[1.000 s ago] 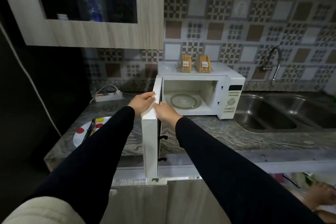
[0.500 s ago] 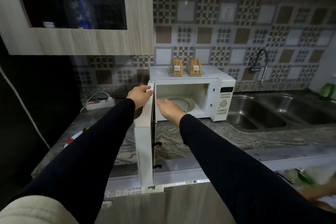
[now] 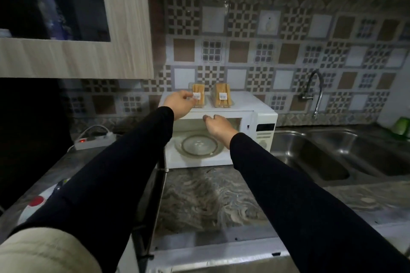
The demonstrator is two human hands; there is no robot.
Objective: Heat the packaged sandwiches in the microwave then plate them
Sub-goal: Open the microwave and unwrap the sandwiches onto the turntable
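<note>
**Q:** Where are the sandwiches relative to the hands?

**A:** Both packs stand upright on the top of the microwave (image 3: 241,104), toward its rear edge, side by side. The left sandwich pack (image 3: 198,96) sits near the rear left part of the top; the right sandwich pack (image 3: 222,95) stands just beside it, toward the middle. Each pack's long axis runs vertically, labelled face toward the person.

**Q:** Which hand is nearer?

**A:** The left hand (image 3: 179,104). It is raised to the level of the microwave top, fingers loosely curled, holding nothing, with the fingertips at or just short of the left pack's label; contact cannot be confirmed. The right hand (image 3: 216,125) is lower, in front of the open cavity, below the right pack, fingers also loosely curled and empty.

**Q:** What does the next move depend on?

**A:** In my judgement, height. The left hand only has to close on its pack. The right hand must rise over the top's front edge. The door (image 3: 155,195) is swung open and the glass turntable (image 3: 199,146) is bare, so the cavity below is ready.
</note>
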